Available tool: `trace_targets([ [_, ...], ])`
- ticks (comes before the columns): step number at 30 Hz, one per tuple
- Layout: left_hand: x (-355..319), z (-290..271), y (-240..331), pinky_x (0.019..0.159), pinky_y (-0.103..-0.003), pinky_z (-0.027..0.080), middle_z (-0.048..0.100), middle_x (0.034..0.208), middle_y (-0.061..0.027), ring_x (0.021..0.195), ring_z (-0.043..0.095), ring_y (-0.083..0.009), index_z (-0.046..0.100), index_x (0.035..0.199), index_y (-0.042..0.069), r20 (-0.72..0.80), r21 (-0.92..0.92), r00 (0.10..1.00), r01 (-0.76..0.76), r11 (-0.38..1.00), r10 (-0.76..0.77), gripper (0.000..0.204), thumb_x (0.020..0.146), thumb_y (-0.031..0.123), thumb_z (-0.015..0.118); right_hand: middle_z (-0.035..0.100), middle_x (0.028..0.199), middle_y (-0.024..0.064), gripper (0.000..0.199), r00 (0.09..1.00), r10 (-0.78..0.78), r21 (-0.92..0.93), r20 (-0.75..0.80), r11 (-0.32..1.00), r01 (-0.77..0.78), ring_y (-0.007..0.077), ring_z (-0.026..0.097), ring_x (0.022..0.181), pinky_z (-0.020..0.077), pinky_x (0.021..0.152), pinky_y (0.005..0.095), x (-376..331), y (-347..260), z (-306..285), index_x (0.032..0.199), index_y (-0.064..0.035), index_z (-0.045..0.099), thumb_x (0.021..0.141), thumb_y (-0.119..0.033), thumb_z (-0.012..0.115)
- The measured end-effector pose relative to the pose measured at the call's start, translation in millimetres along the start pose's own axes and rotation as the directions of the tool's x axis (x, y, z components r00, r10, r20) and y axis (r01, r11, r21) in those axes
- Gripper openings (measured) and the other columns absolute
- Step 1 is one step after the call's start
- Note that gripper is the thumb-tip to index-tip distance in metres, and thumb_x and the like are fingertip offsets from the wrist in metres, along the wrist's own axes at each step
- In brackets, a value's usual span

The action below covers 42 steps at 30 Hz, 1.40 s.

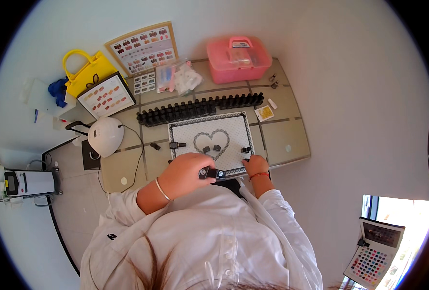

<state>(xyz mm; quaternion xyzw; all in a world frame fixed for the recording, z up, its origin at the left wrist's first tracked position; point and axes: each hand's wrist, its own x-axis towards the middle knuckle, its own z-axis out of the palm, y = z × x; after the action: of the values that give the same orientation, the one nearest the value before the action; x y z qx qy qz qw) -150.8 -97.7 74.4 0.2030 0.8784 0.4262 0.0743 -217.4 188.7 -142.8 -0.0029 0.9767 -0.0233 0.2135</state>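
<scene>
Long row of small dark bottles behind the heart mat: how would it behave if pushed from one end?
The row of small dark bottles looks like many separate upright pieces, so it would probably buckle rather than slide as one. Each bottle seems narrow and tall, so likely tippy. They stand packed closely on the smooth tabletop, so one falling may knock its neighbours.

Bright, even daylight; fisheye edges bend, perhaps softened.
</scene>
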Motion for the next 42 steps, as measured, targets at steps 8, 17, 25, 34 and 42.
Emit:
trace_targets([
  [8,-1.9,1.5,-20.4,0.068,-0.043,0.049,0.064,0.085,-0.0134,0.079,0.062,-0.0359,0.061,0.092,0.007,0.034,0.085,0.997,0.063,0.994,-0.066,0.028,0.073,0.021,0.077,0.071,0.097,0.015,0.047,1.0,0.005,0.038,0.007,0.999,-0.005,0.0317,0.069,0.092,0.0561,0.078,0.0429,-7.5,2.8,-2.1,0.094,-0.0073,0.071,0.082,-0.053,0.069],
  [17,-12.0,-2.1,-40.6,0.068,-0.043,0.049,0.065,0.083,-0.0145,0.077,0.062,-0.0358,0.062,0.091,0.006,-0.026,0.076,0.986,0.167,0.983,-0.165,0.029,0.072,0.02,0.079,0.069,0.089,0.011,0.034,0.942,-0.151,0.021,-0.299,0.986,0.164,0.0317,0.069,0.084,0.0538,0.073,0.0454,28.2,8.3,10.2,0.101,-0.0127,0.063,0.084,-0.041,0.07],
  [25,-18.6,-7.8,-45.3,0.068,-0.042,0.049,0.066,0.083,-0.0149,0.076,0.062,-0.0361,0.062,0.09,0.004,-0.065,0.02,0.965,0.257,0.966,-0.255,0.029,0.071,0.019,0.08,0.051,0.061,0.0016,0.016,0.972,0.04,0.903,0.23,-0.382,-0.198,0.0177,0.05,0.054,0.0393,0.053,0.033,70.2,19.0,6.6,0.087,-0.0075,0.057,0.092,-0.022,0.054],
  [34,-14.2,-5.5,-52.9,0.067,-0.041,0.05,0.065,0.081,-0.0142,0.074,0.062,-0.035,0.061,0.089,0.004,-0.074,-0.017,0.972,0.225,0.974,-0.225,0.03,0.07,0.018,0.081,0.031,0.059,-0.0022,0.027,0.893,-0.384,0.382,0.235,-0.808,-0.448,0.0116,0.028,0.049,0.0249,0.05,0.0283,20.6,-3.7,-83.1,0.085,-0.0059,0.052,0.095,-0.028,0.041],
  [42,-14.9,-10.0,-57.0,0.067,-0.041,0.05,0.065,0.081,-0.0135,0.074,0.062,-0.0348,0.061,0.088,0.004,-0.083,-0.013,0.969,0.233,0.972,-0.233,0.031,0.07,0.019,0.081,0.032,0.059,-0.0022,0.023,0.899,-0.372,0.479,0.233,-0.761,-0.438,0.0117,0.03,0.05,0.0262,0.05,0.0283,23.7,-6.9,-82.2,0.084,-0.0073,0.052,0.094,-0.027,0.044],
])
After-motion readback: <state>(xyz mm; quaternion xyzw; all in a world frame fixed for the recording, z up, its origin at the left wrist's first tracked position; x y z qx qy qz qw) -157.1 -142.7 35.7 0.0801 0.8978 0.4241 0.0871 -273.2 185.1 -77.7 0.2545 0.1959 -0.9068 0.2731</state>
